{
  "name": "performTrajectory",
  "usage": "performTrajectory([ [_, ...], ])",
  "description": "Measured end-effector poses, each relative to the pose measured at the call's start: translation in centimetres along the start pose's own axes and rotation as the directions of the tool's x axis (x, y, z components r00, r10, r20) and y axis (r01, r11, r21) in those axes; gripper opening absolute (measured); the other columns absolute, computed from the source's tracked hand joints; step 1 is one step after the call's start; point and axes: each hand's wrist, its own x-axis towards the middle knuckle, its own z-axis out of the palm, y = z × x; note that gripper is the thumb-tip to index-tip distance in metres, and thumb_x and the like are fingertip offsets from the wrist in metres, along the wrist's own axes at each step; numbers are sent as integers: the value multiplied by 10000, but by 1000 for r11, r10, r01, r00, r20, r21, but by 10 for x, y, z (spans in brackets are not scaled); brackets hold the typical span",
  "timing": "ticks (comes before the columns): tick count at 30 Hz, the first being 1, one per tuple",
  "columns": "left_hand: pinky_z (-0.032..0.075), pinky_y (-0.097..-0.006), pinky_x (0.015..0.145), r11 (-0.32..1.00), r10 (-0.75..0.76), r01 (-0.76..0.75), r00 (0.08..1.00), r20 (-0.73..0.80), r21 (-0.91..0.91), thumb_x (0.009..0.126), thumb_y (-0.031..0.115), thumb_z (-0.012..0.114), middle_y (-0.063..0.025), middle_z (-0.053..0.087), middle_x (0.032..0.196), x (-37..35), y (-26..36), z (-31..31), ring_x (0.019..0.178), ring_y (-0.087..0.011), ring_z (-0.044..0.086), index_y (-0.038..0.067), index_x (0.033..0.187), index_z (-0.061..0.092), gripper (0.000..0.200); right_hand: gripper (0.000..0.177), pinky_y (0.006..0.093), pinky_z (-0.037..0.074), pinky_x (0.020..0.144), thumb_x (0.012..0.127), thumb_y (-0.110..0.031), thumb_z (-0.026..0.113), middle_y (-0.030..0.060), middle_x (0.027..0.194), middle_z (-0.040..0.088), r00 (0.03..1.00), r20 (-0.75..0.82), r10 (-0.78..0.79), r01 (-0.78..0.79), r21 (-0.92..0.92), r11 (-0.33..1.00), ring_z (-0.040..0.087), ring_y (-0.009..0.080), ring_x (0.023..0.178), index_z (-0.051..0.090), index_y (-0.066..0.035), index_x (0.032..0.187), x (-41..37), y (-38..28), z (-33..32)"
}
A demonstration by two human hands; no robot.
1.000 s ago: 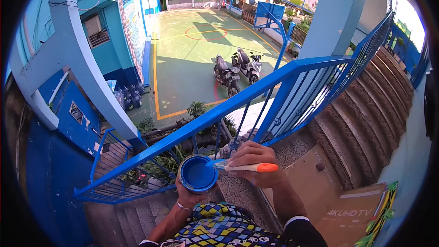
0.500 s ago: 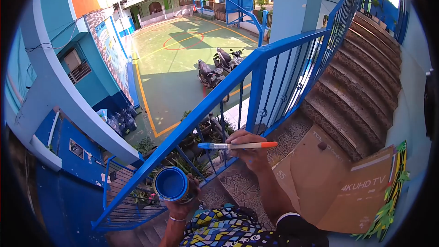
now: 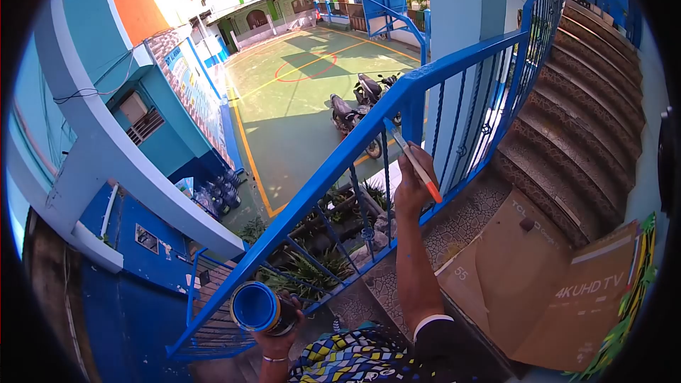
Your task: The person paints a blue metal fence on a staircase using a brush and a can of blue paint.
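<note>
My right hand grips a paintbrush by its pale handle with an orange end. The brush slants up and left, and its blue-coated bristles meet the side of the blue metal railing just left of a corner post. Low on the left, my left hand is wrapped round an open can of blue paint. The can tilts a little, so the blue paint inside shows. Part of the left fingers is hidden behind the can.
Flattened cardboard lies on the landing to my right, below curved brown stairs. Beyond the railing are potted plants, parked motorcycles and a green court. A pale blue column stands behind the railing.
My right hand has moved up and forward, turning the brush from level to slanted, with its bristles now at the railing. The left hand still holds the can, tilted slightly more.
</note>
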Motion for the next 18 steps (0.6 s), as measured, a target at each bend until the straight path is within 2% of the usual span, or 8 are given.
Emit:
performTrajectory([
  [3,466,-635,1132,999,47,-46,999,-20,27,942,614,675,-186,593,1534,1,7,-12,1448,-429,505,152,1480,623,711,284,404,616,947,886,56,827,130,1203,777,938,293,-186,258,-231,938,747,282,1083,788,-25,1156,-30,-35,10],
  [5,466,-636,1132,999,38,-39,998,-45,-16,938,599,687,-185,592,1534,-3,6,-12,1447,-427,506,151,1479,625,705,299,429,613,928,834,30,864,107,1144,796,872,441,-212,310,-164,937,746,307,1056,807,-58,1115,-75,-52,12],
  [7,467,-638,1131,998,36,-38,998,-43,-57,934,586,697,-184,590,1536,1,5,-7,1445,-425,508,152,1480,627,700,324,425,613,927,807,-3,895,101,1087,808,818,566,-98,160,-61,985,749,301,1055,807,-69,1111,-105,-66,6],
  [10,469,-642,1128,995,36,-42,997,-66,-90,924,571,713,-180,586,1540,-2,6,-8,1444,-421,509,152,1482,627,703,310,420,610,931,812,-1,887,103,1056,815,768,630,-117,143,11,990,755,296,1048,802,-60,1104,-79,-52,5],
  [12,467,-642,1133,995,45,-51,997,-67,-84,904,563,739,-170,582,1542,-2,9,-12,1449,-413,505,143,1500,604,741,251,398,611,905,866,54,833,138,1107,796,884,465,-50,69,-23,997,763,283,1014,784,-25,1099,-26,-29,5],
  [14,460,-636,1149,996,67,-69,997,-35,-56,866,554,788,-153,573,1545,-3,11,-21,1459,-400,498,135,1550,544,838,215,387,604,906,933,2,827,143,1142,785,946,323,36,-37,-4,999,751,236,1040,771,-10,1141,15,-3,-1],
  [16,461,-635,1151,995,89,-89,996,-14,-39,859,540,800,-149,572,1546,-3,13,-21,1463,-397,492,137,1564,528,856,239,357,608,892,954,-72,844,145,1133,785,975,171,-142,150,-37,988,748,233,1042,770,-2,1169,56,3,1],
  [18,473,-642,1135,993,104,-105,994,-25,-53,893,522,764,-161,582,1543,-9,10,-18,1461,-408,491,148,1527,577,760,252,351,607,911,970,-78,831,158,1167,774,990,-38,-134,132,-46,990,742,238,1066,772,6,1201,83,8,-1],
])
